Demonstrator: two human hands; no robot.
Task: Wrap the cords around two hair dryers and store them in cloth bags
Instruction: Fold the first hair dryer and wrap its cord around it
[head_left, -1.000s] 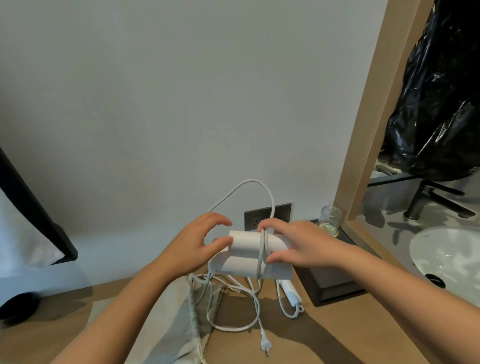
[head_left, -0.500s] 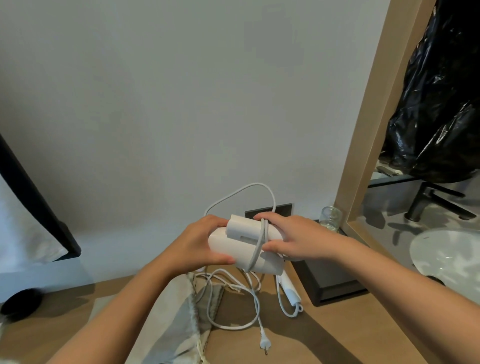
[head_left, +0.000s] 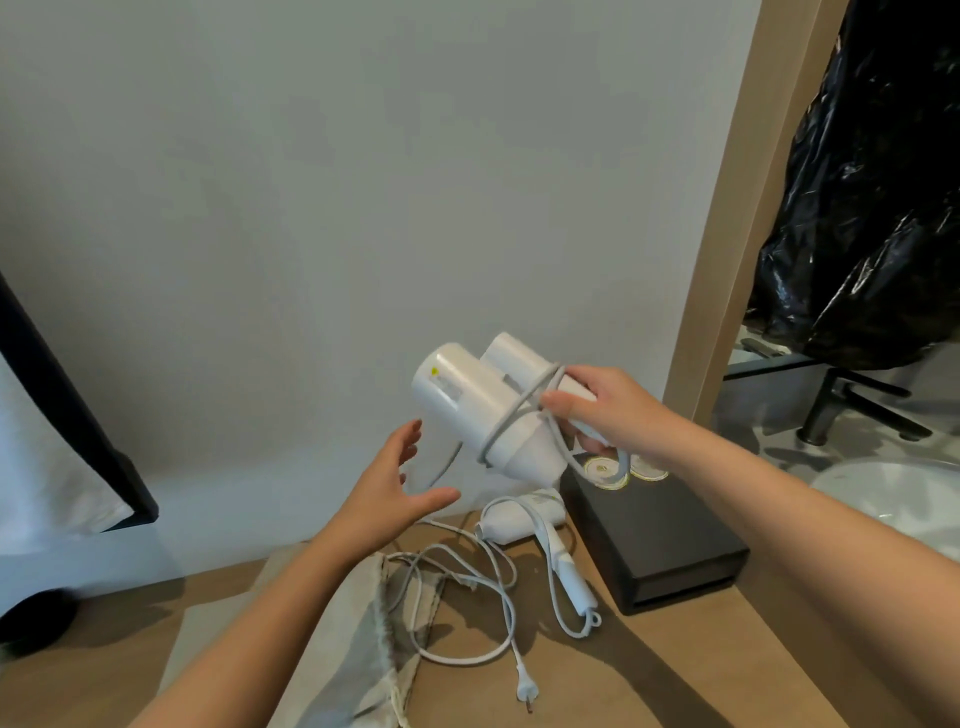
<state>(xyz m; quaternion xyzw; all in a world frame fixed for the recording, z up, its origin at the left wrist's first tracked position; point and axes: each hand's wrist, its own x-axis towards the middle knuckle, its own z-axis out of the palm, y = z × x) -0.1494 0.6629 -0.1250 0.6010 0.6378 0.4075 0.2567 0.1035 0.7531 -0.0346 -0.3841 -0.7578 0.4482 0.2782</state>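
My right hand (head_left: 605, 410) holds a white folded hair dryer (head_left: 470, 402) up in front of the wall, gripping its handle end and pinning the grey cord (head_left: 519, 410) looped around its body. My left hand (head_left: 387, 493) hovers open just below and to the left, apart from the dryer, with the cord hanging past it. A second white hair dryer (head_left: 522, 517) lies on the wooden counter, its cord (head_left: 467, 597) loose and its plug (head_left: 524, 688) near the front. A beige cloth bag (head_left: 358, 639) lies flat under my left forearm.
A black box (head_left: 660, 545) sits on the counter at the right, with round paper lids at its far end. A wooden mirror frame (head_left: 727, 208) stands on the right, beside a sink and tap. A dark-framed white panel (head_left: 62, 452) leans at left.
My right hand lifted the dryer up and tilted it. My left hand let go of the dryer body and now hangs open below it. The view shifted downward.
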